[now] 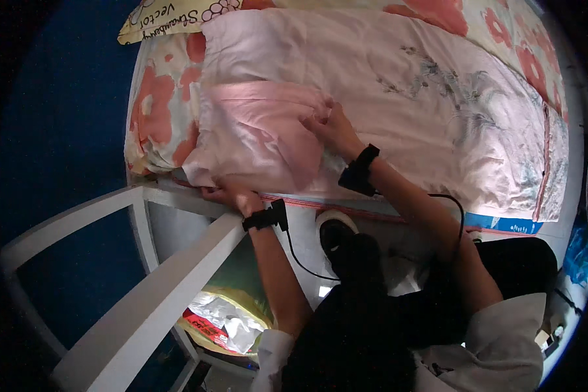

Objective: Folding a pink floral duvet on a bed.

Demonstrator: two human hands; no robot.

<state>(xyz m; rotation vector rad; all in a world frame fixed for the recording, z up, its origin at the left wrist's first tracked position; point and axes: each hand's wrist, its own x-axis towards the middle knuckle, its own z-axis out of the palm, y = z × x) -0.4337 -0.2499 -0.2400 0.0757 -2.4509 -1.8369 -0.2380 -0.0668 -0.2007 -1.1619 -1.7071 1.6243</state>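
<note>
A pale pink sheet with a grey-green embroidered branch lies over the bed, wrinkled. On its left part is a darker pink piece of cloth, bunched into folds; I cannot tell whether it is separate or a turned-over part of the sheet. With fingers bent in a pinch, my right hand grips the upper right edge of this pink cloth. My left hand holds the sheet's near left edge at the bed's side, its fingertips partly hidden by the fabric.
Beneath the sheet, a floral quilt shows at the left and far sides. A white metal frame stands left of my left forearm. Below it is a yellow bag with crumpled wrapping. A blue bag lies far right.
</note>
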